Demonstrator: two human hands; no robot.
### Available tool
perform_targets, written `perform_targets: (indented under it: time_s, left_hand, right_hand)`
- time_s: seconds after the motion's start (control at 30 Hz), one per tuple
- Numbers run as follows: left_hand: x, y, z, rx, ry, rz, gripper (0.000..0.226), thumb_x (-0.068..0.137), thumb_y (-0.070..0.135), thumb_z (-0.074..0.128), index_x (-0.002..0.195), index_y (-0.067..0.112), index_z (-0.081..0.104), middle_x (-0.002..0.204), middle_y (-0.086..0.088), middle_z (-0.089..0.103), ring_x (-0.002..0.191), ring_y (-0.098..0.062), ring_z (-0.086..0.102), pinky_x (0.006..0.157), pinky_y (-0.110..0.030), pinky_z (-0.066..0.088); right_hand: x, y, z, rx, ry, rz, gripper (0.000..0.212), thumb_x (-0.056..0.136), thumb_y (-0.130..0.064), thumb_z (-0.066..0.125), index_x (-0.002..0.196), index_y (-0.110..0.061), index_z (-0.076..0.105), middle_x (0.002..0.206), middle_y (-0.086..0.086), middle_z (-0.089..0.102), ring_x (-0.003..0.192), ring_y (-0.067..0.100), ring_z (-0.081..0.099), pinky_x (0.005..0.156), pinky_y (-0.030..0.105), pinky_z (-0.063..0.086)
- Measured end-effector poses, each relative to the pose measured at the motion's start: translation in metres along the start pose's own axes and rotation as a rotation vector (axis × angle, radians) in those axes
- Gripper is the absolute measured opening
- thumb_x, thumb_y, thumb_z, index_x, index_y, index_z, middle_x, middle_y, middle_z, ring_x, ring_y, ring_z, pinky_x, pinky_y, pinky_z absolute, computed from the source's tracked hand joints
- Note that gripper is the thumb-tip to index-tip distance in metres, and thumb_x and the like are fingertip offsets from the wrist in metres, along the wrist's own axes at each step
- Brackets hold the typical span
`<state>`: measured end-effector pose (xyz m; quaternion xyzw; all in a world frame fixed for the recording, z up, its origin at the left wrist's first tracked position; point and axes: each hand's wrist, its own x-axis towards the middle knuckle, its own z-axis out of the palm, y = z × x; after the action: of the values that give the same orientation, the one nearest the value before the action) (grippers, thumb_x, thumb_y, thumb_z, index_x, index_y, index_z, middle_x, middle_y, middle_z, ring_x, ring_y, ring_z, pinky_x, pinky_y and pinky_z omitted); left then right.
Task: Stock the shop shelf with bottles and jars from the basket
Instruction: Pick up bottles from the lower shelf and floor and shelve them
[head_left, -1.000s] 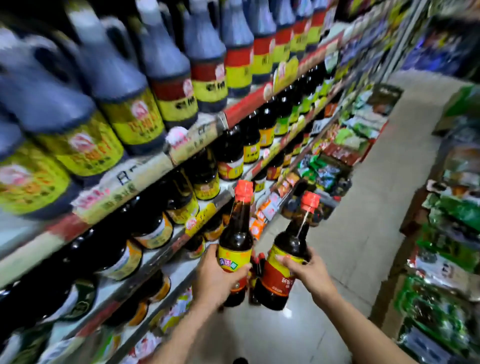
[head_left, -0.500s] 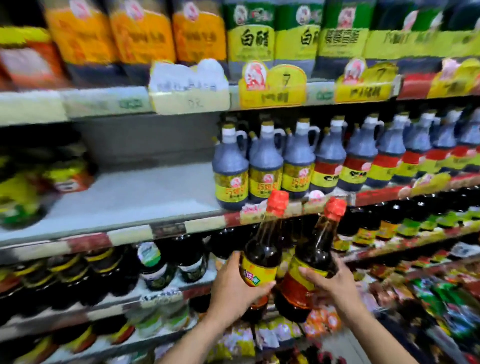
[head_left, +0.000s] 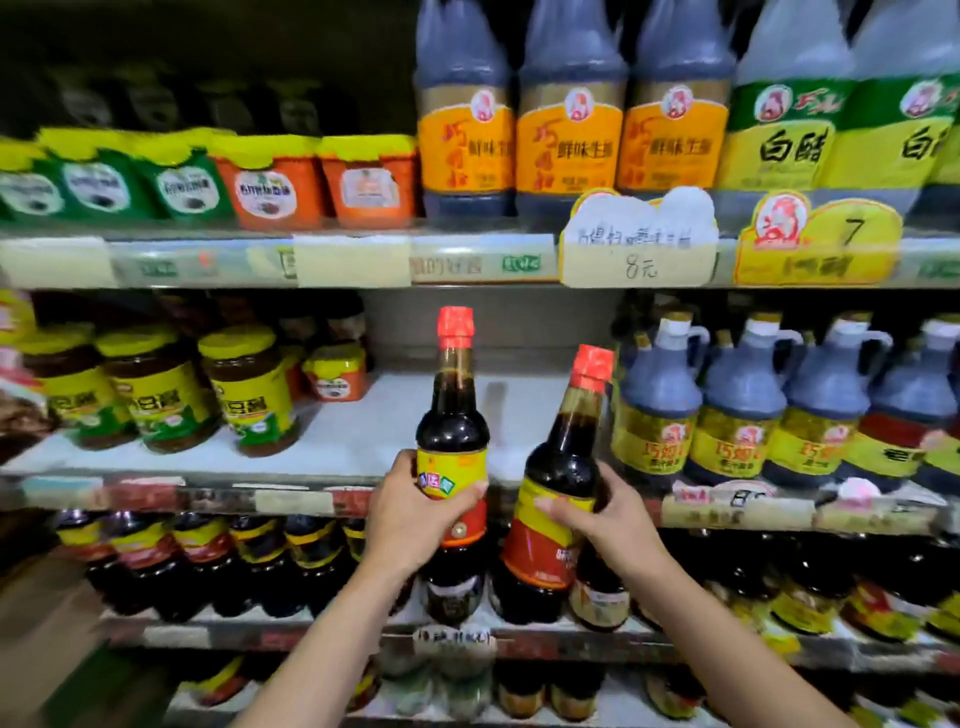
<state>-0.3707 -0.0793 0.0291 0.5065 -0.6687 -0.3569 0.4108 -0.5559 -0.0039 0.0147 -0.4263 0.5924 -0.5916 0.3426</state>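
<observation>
Head view, the only one. Both bottles are held up in front of the middle shelf (head_left: 363, 431), facing the bare gap between the yellow-lidded jars (head_left: 249, 389) and the handled jugs (head_left: 654, 410). The basket isn't in shot.

The left hand (head_left: 415, 512) has its grip wrapped round the label of the left bottle (head_left: 452, 415), which is upright. The right hand (head_left: 597, 514) grips the right bottle (head_left: 563, 467) at the label too, fingers across the front. That bottle's cap tips right, toward the jugs.

Both forearms reach up and forward from below. Both bottle bases sit lower than the shelf's front lip.

I'd go one at a time. Lift the upright one over the lip and set it well back, label out. Then straighten the tilted one so its cap doesn't clip the jugs.
</observation>
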Motion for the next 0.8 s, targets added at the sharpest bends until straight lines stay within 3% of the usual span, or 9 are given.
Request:
perform_targets:
  time_s: [0.13,0.3,0.43,0.63,0.8]
  left_hand:
    - [0.051,-0.012,-0.032,0.026,0.043,-0.015,0.048,0.058,0.043,0.08,0.089,0.018,0.055,0.088,-0.004,0.069,0.083,-0.025,0.064,0.08,-0.042,0.052]
    - [0.098,-0.022,-0.05,-0.023,0.036,-0.015,0.046,0.058,0.043,0.08,0.089,0.021,0.054,0.093,-0.004,0.069,0.086,-0.023,0.065,0.081,-0.041,0.053]
    - [0.12,-0.028,-0.048,-0.065,0.027,0.0,0.049,0.057,0.039,0.083,0.091,0.026,0.05,0.095,0.0,0.068,0.09,-0.022,0.065,0.083,-0.039,0.052]
    - [0.134,-0.036,-0.039,-0.079,0.021,0.037,0.053,0.058,0.034,0.083,0.096,0.027,0.047,0.094,0.003,0.063,0.088,-0.019,0.062,0.078,-0.032,0.049]
    - [0.143,-0.041,-0.032,-0.095,0.051,0.037,0.055,0.057,0.032,0.085,0.096,0.025,0.047,0.091,0.005,0.059,0.084,-0.015,0.056,0.073,-0.027,0.041]
  right_hand:
    - [0.037,-0.011,0.044,0.024,0.047,-0.003,0.042,0.056,-0.021,0.084,0.091,-0.02,0.062,0.091,0.004,0.071,0.085,0.021,0.067,0.081,0.037,0.053]
    - [0.076,-0.031,0.076,0.053,0.064,-0.023,0.03,0.068,-0.01,0.077,0.089,-0.021,0.059,0.088,0.003,0.068,0.08,0.018,0.065,0.076,0.035,0.052]
    - [0.101,-0.04,0.086,0.04,0.084,-0.03,0.035,0.067,-0.009,0.078,0.093,-0.021,0.057,0.094,0.003,0.067,0.082,0.015,0.064,0.073,0.031,0.052]
    - [0.125,-0.035,0.083,-0.157,0.08,-0.068,0.056,0.059,-0.02,0.085,0.107,-0.023,0.055,0.104,0.003,0.067,0.1,0.022,0.063,0.088,0.041,0.051]
    - [0.139,-0.024,0.083,-0.296,0.085,-0.096,0.067,0.039,-0.053,0.081,0.099,-0.04,0.054,0.108,-0.002,0.068,0.103,0.019,0.063,0.09,0.046,0.052]
